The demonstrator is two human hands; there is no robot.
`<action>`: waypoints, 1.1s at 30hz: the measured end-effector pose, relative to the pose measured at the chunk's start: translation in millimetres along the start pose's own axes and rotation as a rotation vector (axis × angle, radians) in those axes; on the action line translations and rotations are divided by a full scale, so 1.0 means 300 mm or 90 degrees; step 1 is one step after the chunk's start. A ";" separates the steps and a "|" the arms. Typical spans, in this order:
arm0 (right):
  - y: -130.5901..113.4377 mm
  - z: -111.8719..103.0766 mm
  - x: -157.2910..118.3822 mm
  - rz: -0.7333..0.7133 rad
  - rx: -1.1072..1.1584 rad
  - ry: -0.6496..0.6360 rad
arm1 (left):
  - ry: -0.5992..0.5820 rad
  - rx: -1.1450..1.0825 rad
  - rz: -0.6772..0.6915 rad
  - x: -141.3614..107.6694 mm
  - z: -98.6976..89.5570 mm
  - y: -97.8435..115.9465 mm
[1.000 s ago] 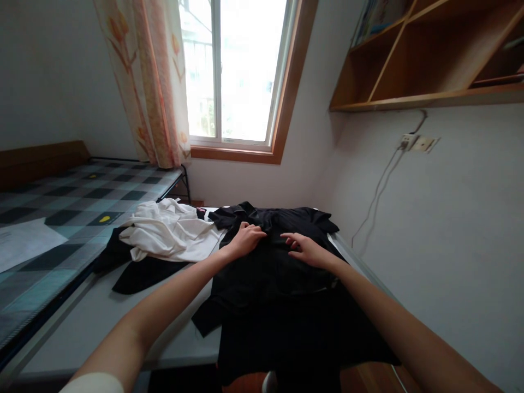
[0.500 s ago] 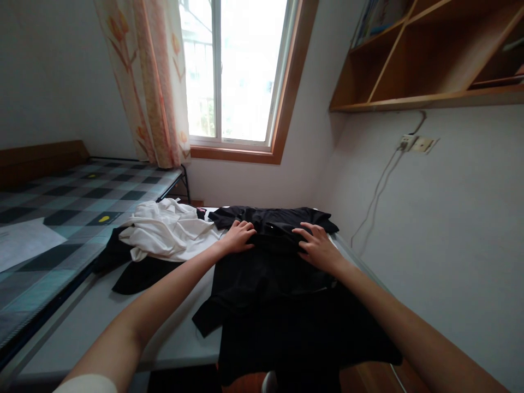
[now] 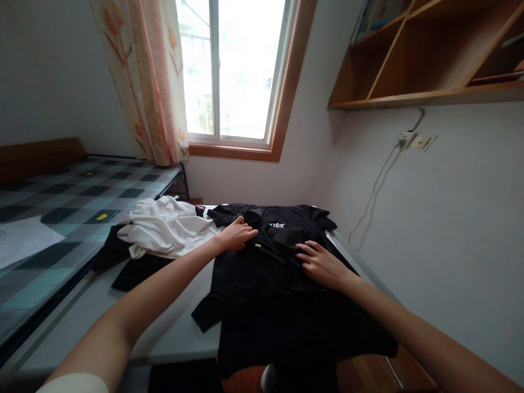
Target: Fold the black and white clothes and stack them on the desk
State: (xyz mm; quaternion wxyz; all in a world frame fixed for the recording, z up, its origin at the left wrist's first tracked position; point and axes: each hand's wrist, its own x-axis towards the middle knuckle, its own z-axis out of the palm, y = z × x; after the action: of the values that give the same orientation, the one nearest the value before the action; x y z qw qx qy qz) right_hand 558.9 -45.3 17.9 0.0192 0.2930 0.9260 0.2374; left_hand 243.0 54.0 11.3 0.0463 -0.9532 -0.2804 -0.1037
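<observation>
Black shirt [image 3: 282, 284] lies spread across the desk [image 3: 176, 333] at centre frame, its lower part hanging over the near desk edge at bottom centre; small white lettering shows near its far end. Left hand [image 3: 236, 236] rests palm down on the shirt's upper left part near the collar, fingers loosely extended and together, gripping nothing that can be seen. Right hand [image 3: 323, 265] lies flat on the shirt right of centre, fingers spread wide and pressing the fabric. The hands are apart, with a raised fold of black cloth between them. White garment [image 3: 166, 232] sits crumpled left of the shirt, on top of another dark garment [image 3: 135, 270]. Bed with checked cover [image 3: 61, 213] at left; window [image 3: 229, 71] at top centre; wooden shelf [image 3: 426, 60] upper right.
</observation>
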 end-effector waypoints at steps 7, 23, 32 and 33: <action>0.008 0.002 -0.053 0.199 -0.076 -0.076 | 0.049 0.040 -0.018 -0.112 -0.013 -0.022; -0.108 -0.285 0.244 0.118 0.525 -0.021 | 0.416 -0.369 -0.349 -0.039 -0.118 0.037; 0.084 -0.090 0.536 0.197 0.617 0.158 | 0.456 -0.528 -0.290 -0.013 -0.139 0.202; 0.091 -0.085 0.556 0.223 0.647 0.159 | 0.491 -0.533 -0.341 -0.011 -0.133 0.217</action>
State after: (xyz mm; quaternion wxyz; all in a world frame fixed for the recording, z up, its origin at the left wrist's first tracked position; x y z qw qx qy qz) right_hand 431.1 55.5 70.1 -0.2746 0.3847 0.8567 -0.2064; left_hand 268.9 -8.3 47.4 -0.2608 -0.6814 -0.4080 -0.5489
